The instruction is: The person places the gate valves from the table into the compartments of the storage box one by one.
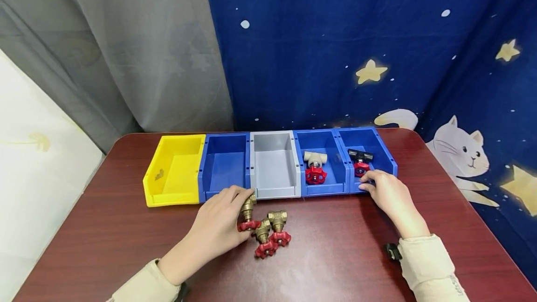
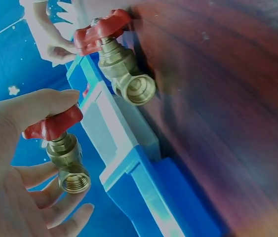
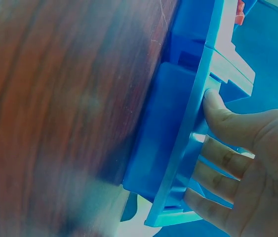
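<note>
My left hand (image 1: 222, 220) grips a brass valve (image 2: 68, 155) with a red handwheel, its thumb pressing on the wheel. Beside it on the table lie two more brass valves, one nearer the hand (image 1: 262, 231) and one to its right (image 1: 277, 221). My right hand (image 1: 390, 197) is over the front of the far-right blue bin (image 1: 388, 153), its thumb at the rim and its fingers reaching inside in the right wrist view. Just past its fingertips lies a black tee valve (image 1: 360, 155) with a red handwheel. Nothing shows in that hand's grasp.
A yellow bin (image 1: 180, 171), a blue bin (image 1: 226, 164) and a grey bin (image 1: 274, 164) stand in a row at the table's back. Another blue bin (image 1: 325, 141) holds a white tee valve (image 1: 314, 168) with a red handwheel. Curtains hang behind.
</note>
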Available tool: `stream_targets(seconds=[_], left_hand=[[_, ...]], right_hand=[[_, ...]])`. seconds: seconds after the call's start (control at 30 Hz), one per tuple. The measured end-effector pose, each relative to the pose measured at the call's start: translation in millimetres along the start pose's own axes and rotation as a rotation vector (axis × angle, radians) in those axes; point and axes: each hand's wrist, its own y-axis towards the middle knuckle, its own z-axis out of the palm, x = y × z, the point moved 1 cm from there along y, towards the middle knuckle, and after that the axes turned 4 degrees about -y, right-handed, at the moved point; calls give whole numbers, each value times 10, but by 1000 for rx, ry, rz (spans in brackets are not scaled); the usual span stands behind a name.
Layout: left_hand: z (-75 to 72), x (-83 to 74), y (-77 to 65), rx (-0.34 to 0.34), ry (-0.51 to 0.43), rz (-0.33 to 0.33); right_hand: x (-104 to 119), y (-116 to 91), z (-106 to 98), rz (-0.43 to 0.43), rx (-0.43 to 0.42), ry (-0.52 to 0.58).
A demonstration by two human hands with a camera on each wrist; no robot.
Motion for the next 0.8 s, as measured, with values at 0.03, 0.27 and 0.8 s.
stream_targets(seconds=[0.03,0.27,0.8], left_hand=[[-1,-13,24,-4,-2,11],[-2,-106,177,-30,-17,77],[-19,-240,472,-63,28,163]], right_hand=[[-3,-1,-3,1,-1,0],[-9,-7,-6,8,8,5],[-1,-2,6,11,15,2]])
